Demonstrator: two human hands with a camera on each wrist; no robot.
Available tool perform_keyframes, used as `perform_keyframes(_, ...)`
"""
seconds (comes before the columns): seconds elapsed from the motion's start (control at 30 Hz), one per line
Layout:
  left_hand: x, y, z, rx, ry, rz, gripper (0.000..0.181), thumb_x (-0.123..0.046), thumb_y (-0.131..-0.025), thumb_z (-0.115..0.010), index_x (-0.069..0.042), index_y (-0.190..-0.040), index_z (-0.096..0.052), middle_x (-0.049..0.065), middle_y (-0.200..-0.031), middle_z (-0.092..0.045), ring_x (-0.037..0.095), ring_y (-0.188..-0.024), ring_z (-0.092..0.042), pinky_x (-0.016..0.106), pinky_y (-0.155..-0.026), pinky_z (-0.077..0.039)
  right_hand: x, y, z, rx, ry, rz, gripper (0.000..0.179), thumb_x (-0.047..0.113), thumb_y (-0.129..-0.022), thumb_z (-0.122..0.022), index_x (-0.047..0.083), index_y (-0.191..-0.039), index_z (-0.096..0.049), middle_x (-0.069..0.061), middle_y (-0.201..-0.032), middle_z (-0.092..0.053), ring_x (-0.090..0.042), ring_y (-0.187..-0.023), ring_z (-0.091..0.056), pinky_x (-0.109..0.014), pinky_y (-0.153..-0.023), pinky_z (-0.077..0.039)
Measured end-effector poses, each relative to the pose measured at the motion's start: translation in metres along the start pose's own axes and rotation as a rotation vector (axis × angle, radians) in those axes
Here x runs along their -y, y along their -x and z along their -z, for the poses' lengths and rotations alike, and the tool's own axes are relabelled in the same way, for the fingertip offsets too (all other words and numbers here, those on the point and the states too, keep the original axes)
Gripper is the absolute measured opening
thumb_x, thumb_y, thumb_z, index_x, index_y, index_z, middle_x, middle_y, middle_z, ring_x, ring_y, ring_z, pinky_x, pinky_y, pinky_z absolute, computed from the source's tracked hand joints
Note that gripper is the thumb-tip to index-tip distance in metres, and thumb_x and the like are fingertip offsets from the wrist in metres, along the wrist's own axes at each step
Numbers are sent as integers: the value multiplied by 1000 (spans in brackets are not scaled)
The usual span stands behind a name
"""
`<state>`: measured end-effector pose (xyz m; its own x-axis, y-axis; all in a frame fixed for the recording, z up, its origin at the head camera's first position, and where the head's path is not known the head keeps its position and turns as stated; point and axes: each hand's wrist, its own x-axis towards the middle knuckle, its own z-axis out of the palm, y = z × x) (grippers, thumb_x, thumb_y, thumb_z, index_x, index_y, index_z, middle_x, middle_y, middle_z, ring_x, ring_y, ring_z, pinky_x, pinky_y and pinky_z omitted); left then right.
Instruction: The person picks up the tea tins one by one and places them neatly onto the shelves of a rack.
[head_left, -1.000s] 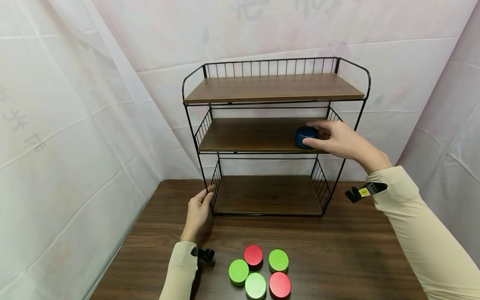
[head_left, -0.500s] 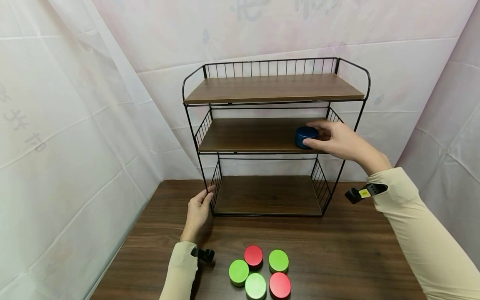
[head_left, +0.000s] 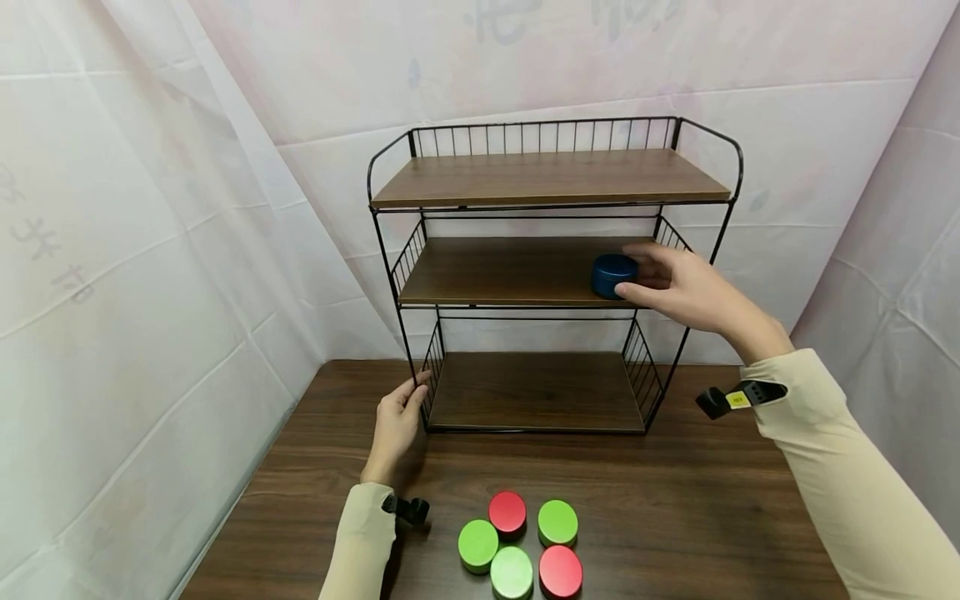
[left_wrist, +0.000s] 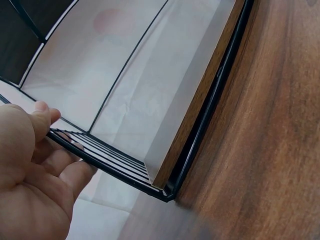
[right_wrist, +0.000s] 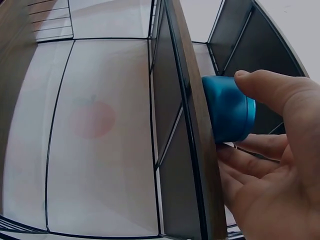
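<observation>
A blue round tin [head_left: 614, 276] stands on the middle board of a three-tier wire-and-wood shelf rack [head_left: 487, 268], near its right front corner. Around the tin's right side is my right hand [head_left: 693, 287], its thumb by the front and its fingers behind, spread loosely. The right wrist view shows the thumb tip overlapping the edge of the blue tin [right_wrist: 227, 109], with the fingers on its other side; contact is hard to tell. Low on the rack's left side, my left hand [head_left: 395, 423] pinches the black wire upright, as the left hand [left_wrist: 37, 175] shows up close.
Two red tins [head_left: 560, 572], two green tins [head_left: 557, 522] and a pale green tin [head_left: 512, 572] sit grouped on the brown wooden table [head_left: 697, 500] before the rack. White cloth [head_left: 150, 250] hangs behind and on both sides.
My right hand has drawn slightly right and down away from the blue tin, which stays in place on the board. My left hand keeps its hold on the rack.
</observation>
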<state>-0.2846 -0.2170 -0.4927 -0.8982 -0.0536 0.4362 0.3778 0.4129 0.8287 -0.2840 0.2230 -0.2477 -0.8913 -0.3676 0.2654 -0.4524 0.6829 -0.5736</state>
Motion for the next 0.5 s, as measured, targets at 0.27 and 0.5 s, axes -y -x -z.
perform_keyframes(0.27, 0, 0, 0, 6, -12, -2, 34, -20, -107, -57, -7, -136, -67, 20, -128, -70, 6, -46, -21, 28, -53, -34, 2, 19, 1, -40, -32, 5, 66, 34, -102, -67, 6, -156, -42, -25, -144, -57, -39, -132, -57, -57, -107, -46)
perform_keyframes(0.5, 1, -1, -1, -12, -21, -7, 32, -18, -107, -57, -7, -135, -69, 21, -119, -73, 5, -50, -32, 24, -60, -38, 3, 39, 0, -79, 0, 21, 67, 34, -101, -68, 10, -157, -40, -20, -145, -57, -38, -132, -56, -57, -108, -45)
